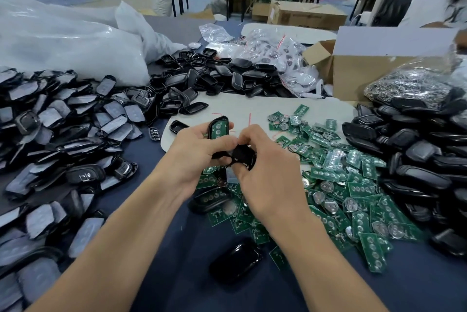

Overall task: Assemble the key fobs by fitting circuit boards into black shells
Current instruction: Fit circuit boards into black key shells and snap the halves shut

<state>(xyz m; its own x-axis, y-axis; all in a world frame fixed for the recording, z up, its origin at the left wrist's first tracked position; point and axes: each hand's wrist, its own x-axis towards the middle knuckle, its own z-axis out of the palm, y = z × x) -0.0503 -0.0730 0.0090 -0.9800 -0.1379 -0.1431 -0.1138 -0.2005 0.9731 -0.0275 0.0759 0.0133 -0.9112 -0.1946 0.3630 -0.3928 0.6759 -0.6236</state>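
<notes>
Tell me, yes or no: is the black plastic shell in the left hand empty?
No, the left hand holds a black oval shell with a green circuit board inside.

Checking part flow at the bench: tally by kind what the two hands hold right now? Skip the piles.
Black shells: 2, first shell in the left hand, second shell, blurred, in the right hand.
Green boards: 1, the green board seated in the first shell.
Total: 3
</notes>
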